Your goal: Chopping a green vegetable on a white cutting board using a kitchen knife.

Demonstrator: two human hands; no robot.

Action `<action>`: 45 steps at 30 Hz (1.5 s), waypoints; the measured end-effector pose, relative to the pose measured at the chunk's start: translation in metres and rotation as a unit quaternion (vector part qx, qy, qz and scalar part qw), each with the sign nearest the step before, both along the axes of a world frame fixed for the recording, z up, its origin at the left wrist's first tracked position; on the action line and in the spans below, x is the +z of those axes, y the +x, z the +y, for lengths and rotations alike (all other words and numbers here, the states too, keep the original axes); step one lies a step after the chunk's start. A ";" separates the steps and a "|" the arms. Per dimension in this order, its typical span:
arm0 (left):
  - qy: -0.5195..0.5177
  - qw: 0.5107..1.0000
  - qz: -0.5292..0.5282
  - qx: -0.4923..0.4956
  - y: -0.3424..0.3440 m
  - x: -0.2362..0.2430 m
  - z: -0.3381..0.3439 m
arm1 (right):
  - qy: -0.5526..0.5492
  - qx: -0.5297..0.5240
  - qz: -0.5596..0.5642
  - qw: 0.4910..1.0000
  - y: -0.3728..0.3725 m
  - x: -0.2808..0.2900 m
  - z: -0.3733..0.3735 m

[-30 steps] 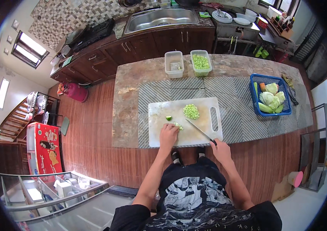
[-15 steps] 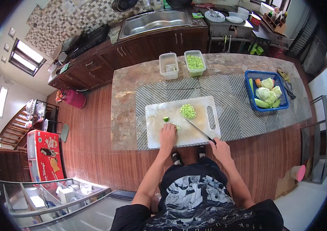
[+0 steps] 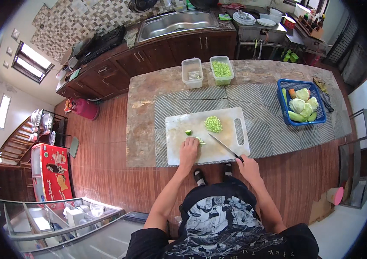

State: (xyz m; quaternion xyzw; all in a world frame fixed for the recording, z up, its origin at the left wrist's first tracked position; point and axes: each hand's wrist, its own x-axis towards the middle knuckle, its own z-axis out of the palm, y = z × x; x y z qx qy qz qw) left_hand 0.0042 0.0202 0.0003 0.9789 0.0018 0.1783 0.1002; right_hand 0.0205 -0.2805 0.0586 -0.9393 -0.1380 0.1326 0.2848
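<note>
On the white cutting board (image 3: 177, 149), my left hand (image 3: 189, 149) rests with fingertips bent and pressed onto small pale green vegetable pieces (image 3: 200, 141). My right hand (image 3: 247, 166) grips a knife (image 3: 222, 143) by its black handle, blade angled toward those pieces. A pile of diced green vegetable (image 3: 213, 124) and a short green end piece (image 3: 188, 132) lie above my fingers. Behind the board stand a clear plastic container (image 3: 192, 73) with little inside and another (image 3: 222, 70) holding diced green vegetable.
A blue basket (image 3: 302, 118) of cabbage and other vegetables sits on the worktable's (image 3: 142, 101) right, beside dark items (image 3: 327, 101). A counter with a sink (image 3: 177, 26) runs behind. A pink gas cylinder (image 3: 84, 108) and red freezer (image 3: 51, 172) stand at left.
The view has shifted slightly. My hands, the knife and the diced pile keep nearly the same places on the board, with only small finger movement.
</note>
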 end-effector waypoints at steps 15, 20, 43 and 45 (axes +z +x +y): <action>-0.125 0.988 0.002 0.094 0.026 0.015 -0.037 | 0.015 -0.011 -0.013 1.000 0.011 -0.001 -0.001; -0.054 0.992 0.036 0.113 0.011 0.005 -0.027 | 0.001 -0.025 -0.009 1.000 0.015 -0.001 -0.007; -0.034 0.996 -0.010 0.088 0.009 0.022 -0.049 | 0.019 -0.038 -0.021 0.999 0.004 -0.003 -0.009; -0.029 0.995 -0.025 0.092 0.014 0.012 -0.052 | 0.021 -0.036 -0.006 0.999 0.003 0.000 -0.007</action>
